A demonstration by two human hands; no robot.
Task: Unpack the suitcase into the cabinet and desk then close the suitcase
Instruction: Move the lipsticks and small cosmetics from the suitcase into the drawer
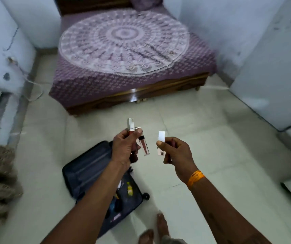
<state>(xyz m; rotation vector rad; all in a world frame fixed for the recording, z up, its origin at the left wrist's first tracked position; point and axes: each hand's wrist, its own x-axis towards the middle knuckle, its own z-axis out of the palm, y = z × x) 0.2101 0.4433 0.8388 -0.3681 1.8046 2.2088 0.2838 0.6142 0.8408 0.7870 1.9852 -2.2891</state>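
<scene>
Left hand: our left hand [126,147] has its fingers curled round 2 small cosmetic tubes [142,142], 1 with a pale cap standing up, 1 with pinkish contents slanting down.
Right hand: our right hand [175,151] pinches a third small tube [161,142] by its middle, white cap up; an orange wristband [195,177] sits on that wrist.
Suitcase: the dark suitcase [88,166] lies open on the floor [202,138] below our left forearm, with a few small things left inside, 1 of them yellow.
Step in hand: we judge that we carry these tubes to the cabinet or the surface; neither is surely in view.
Doing it well: we should keep the 2 tubes in the left hand pressed together, since the slanted one looks likelier to slip, and set them down 1 at a time.
Around us: a bed [132,55] with a purple patterned cover stands ahead; pale panels [273,76] to the right may be cabinet doors.
In the way: the open suitcase and our bare feet [162,224] are close together, so we step round it.
</scene>
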